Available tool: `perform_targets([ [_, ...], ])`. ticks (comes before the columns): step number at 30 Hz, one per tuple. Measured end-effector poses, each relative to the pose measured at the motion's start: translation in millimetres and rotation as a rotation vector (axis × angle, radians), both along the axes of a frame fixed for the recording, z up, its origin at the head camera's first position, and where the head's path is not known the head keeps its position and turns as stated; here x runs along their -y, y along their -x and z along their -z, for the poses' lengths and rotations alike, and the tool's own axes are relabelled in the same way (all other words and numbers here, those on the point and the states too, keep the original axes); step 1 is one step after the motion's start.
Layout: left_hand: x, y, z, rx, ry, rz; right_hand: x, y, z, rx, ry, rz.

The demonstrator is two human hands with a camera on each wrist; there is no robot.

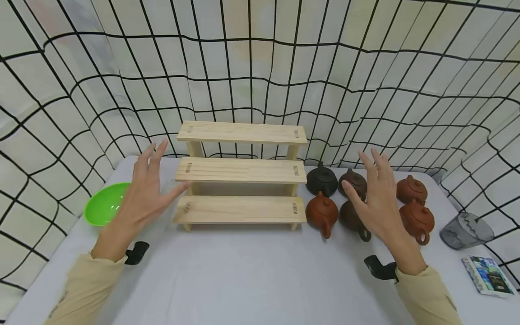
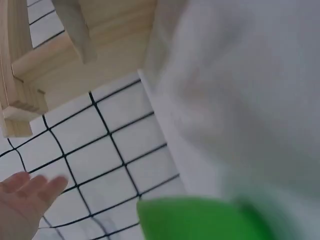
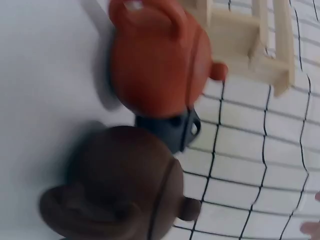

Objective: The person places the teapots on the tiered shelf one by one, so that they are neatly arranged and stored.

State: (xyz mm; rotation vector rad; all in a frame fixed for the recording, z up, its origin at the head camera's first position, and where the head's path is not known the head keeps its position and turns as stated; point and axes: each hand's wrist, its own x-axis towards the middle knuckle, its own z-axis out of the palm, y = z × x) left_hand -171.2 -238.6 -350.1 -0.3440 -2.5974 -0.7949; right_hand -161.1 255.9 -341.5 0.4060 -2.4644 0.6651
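Grips, two, mine: my left grip point(image 1: 142, 192) wide, fingers extended, holding nothing, raised between the bowl point(image 1: 103, 205) and the shelf point(image 1: 239, 210); my right grip point(image 1: 379, 203) also wide and holding nothing, raised over the teapots point(image 1: 322, 211).
Teapots, six, lidded, grouped to the right of the shelf: one black, two brown (one partly behind my hand), three reddish.
Shelf, one, pale wood, three stepped boards, standing mid-counter.
Bowl, one, bright green, at the left edge.
Cup point(image 1: 467, 231), one, see-through grey, right of the teapots.
Packet point(image 1: 487, 275), one, with a colourful printed face (book or box, I cannot tell), nearer me than the cup.
Sleeves point(image 1: 428, 293), two, beige; a black wrist piece point(image 1: 382, 267) at each cuff.
Counter point(image 1: 252, 275), one, white-topped.
Room: pale walls point(image 1: 260, 58) around the counter's far side and ends, crossed by black, wavering grid lines.
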Motion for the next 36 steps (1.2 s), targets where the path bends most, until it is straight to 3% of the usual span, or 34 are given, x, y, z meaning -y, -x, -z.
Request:
perform_targets([
  [3,-4.8,-0.3,3.4,0.162,-0.167,0.04,5,-3.5,4.8,-0.061,0.012,-0.024],
  [7,-10.2,2.6,7.1,0.292,-0.344,0.101,10,-9.7,11.2,-0.081,0.002,-0.042],
  [9,-12.0,6.0,8.2,0.32,-0.397,0.123,12,-14.6,12.4,-0.036,0.025,-0.059],
  [12,-13.1,12.5,9.0,0.347,-0.451,0.139,14,-22.4,11.9,0.098,0.097,-0.103],
  [19,-17.2,23.0,9.5,0.422,-0.512,0.127,13,-29.8,12.5,0.419,0.163,-0.146],
  [30,-20.8,26.1,14.7,0.475,-0.502,0.136,14,-36.6,30.3,0.673,0.07,-0.068],
  [36,-22.7,25.5,14.0,0.474,-0.523,0.157,18,-38.1,43.8,0.803,0.185,-0.118],
])
